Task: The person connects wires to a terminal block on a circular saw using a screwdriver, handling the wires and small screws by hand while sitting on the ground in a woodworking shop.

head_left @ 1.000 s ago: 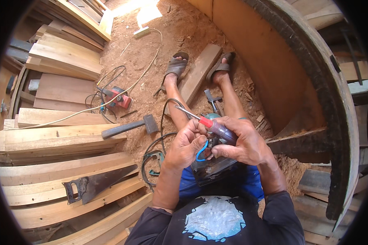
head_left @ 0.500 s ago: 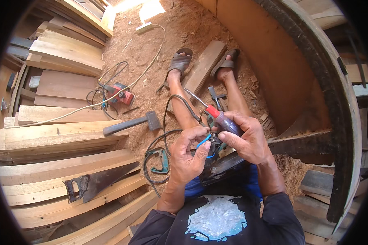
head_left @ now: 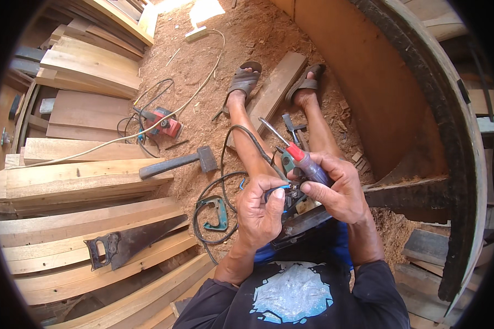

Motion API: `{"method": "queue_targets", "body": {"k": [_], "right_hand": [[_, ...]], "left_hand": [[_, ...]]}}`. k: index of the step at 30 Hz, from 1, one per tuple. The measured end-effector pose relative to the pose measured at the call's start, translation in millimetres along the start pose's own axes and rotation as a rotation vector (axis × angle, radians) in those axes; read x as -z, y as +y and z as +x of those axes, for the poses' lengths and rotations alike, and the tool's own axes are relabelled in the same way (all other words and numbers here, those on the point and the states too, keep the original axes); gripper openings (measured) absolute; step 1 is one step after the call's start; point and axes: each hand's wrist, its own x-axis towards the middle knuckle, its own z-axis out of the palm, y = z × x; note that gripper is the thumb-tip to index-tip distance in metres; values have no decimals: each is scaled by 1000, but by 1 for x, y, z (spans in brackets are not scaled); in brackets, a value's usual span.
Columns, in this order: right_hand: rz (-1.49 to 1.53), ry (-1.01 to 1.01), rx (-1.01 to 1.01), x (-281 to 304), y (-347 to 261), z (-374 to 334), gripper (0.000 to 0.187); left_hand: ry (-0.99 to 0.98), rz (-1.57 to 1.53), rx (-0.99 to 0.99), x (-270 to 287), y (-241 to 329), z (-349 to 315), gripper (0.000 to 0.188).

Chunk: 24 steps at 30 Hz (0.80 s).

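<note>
My left hand (head_left: 262, 211) pinches a blue wire (head_left: 280, 188) between thumb and fingertips, at the small metal and black parts of an opened power tool (head_left: 302, 222) in my lap. A screwdriver (head_left: 314, 169) with a see-through purple handle and red collar lies in my right hand (head_left: 339, 186), its shaft pointing up and away to the left. My right thumb and fingertips are close to the wire's end; whether they touch it I cannot tell. A black cord (head_left: 252, 136) runs to the tool. The tool's inner parts are partly hidden by my fingers.
Left lie a hammer (head_left: 181, 162) and a handsaw (head_left: 127, 241) on stacked planks (head_left: 88, 178). A green tool housing piece (head_left: 216, 214) rests on the sawdust floor. Beyond sit a red power tool (head_left: 164, 123) and a power strip (head_left: 196, 34). A curved wooden panel (head_left: 362, 82) rises at right.
The blue wire, looped outward before, now reaches straighter toward the metal parts, with my left fingers pinched nearer its end. The screwdriver has shifted slightly right.
</note>
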Motion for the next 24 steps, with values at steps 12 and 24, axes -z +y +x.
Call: {"method": "queue_targets", "body": {"k": [12, 24], "right_hand": [[127, 74, 23, -7, 5, -1, 36], [123, 119, 2, -8, 7, -3, 37]], "left_hand": [[-12, 195, -107, -2, 3, 0, 9], [29, 367, -243, -5, -4, -8, 8]]}}
